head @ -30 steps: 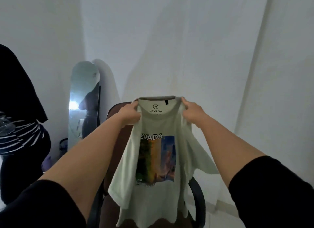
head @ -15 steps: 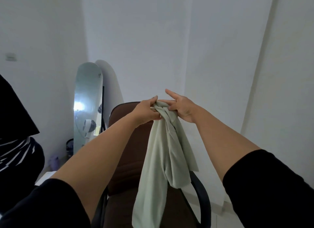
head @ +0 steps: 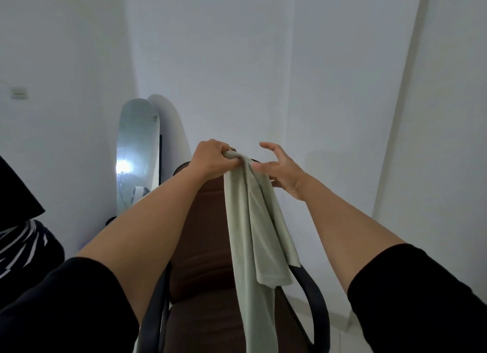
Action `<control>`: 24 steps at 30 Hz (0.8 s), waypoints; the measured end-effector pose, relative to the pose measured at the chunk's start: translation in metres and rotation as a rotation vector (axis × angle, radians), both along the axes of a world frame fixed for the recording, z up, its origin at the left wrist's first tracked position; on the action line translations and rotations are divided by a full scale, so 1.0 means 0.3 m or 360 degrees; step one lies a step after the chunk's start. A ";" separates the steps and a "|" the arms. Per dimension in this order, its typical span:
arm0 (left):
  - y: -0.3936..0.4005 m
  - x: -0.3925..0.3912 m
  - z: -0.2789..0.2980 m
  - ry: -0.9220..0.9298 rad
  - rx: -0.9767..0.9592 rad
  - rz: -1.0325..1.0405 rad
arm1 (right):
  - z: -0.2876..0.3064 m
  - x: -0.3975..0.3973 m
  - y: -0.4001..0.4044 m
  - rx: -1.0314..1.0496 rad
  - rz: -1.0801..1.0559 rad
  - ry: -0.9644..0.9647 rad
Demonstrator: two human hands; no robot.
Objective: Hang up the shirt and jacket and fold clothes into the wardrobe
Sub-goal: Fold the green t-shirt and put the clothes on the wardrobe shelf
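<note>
Green tee [head: 253,221] gripped at bunched top by L hand [head: 213,159], hung over brown chair [head: 203,247]. R hand [head: 279,172] spread open beside fabric, nothing held.

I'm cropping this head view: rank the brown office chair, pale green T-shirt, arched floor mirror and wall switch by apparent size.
1. Brown office chair, partly hidden behind the arms.
2. Pale green T-shirt and arched floor mirror look similar; the shirt hangs nearer the camera, so I won't rank them.
3. Wall switch, smallest.
</note>
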State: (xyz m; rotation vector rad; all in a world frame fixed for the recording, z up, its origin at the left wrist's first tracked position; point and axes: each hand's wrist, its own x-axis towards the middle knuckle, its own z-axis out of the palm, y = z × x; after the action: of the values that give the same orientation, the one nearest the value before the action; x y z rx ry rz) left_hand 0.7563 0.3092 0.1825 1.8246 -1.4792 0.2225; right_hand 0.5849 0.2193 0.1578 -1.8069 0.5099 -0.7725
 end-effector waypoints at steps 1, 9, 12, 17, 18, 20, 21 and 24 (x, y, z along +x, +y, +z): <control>-0.008 0.001 0.003 -0.0013 -0.0039 0.0084 | -0.023 -0.006 0.007 -0.0081 -0.0034 0.0090; -0.021 -0.033 0.024 -0.0174 -0.0020 0.0153 | -0.147 0.031 0.066 -0.0406 -0.0374 0.0184; 0.018 -0.007 0.023 -0.0309 0.0144 0.0100 | -0.128 0.024 0.059 -0.0576 -0.0619 0.0221; 0.130 0.105 -0.004 -0.0276 0.0639 -0.0036 | -0.080 -0.040 0.032 -0.0646 -0.0618 0.0466; 0.142 0.122 -0.016 -0.0258 0.0603 -0.0067 | -0.075 -0.040 0.041 -0.0626 -0.0580 0.0467; 0.158 0.135 -0.033 -0.0275 0.0526 -0.0118 | -0.066 -0.030 0.062 -0.0564 -0.0490 0.0424; 0.164 0.135 -0.034 -0.0290 0.0500 -0.0134 | -0.062 -0.025 0.075 -0.0521 -0.0442 0.0391; 0.187 0.136 -0.020 -0.0358 0.0454 -0.0180 | -0.041 -0.015 0.108 -0.0428 -0.0257 0.0335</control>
State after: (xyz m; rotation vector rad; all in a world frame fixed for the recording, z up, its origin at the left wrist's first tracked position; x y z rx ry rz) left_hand 0.7971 0.3653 0.1766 1.9812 -1.8444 0.1715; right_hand 0.5806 0.2518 0.1456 -2.1305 0.7246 -0.7935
